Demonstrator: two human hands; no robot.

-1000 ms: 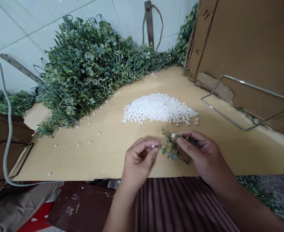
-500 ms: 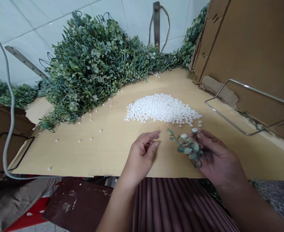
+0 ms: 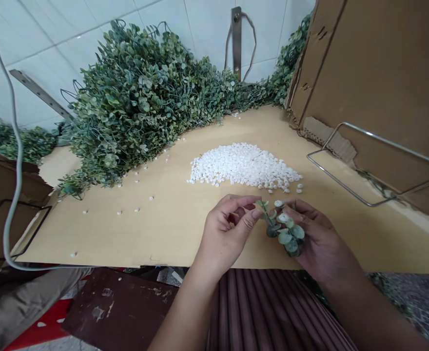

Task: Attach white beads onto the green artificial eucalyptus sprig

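In my right hand (image 3: 320, 239) is an artificial eucalyptus sprig (image 3: 290, 236) with round grey-green leaves, held over the table's front part. Two small white pieces (image 3: 283, 218) show among its leaves, one of them close to my right fingertips. My left hand (image 3: 231, 226) pinches the leafy tip of the same sprig between thumb and forefinger. Just beyond both hands lies a heap of small white beads (image 3: 242, 165), with a few loose ones at its near right edge. The right fingers are partly hidden behind the sprig.
A large pile of artificial greenery (image 3: 137, 102) stands at the back left against the tiled wall. A cardboard box (image 3: 386, 83) and a bent metal wire frame (image 3: 353, 161) are at the right. A white cable (image 3: 15, 141) hangs at the left. Stray beads dot the tabletop (image 3: 105, 234).
My left hand has moved right and closed on the sprig's tip. My right hand has shifted slightly left with the sprig, which has turned a little.
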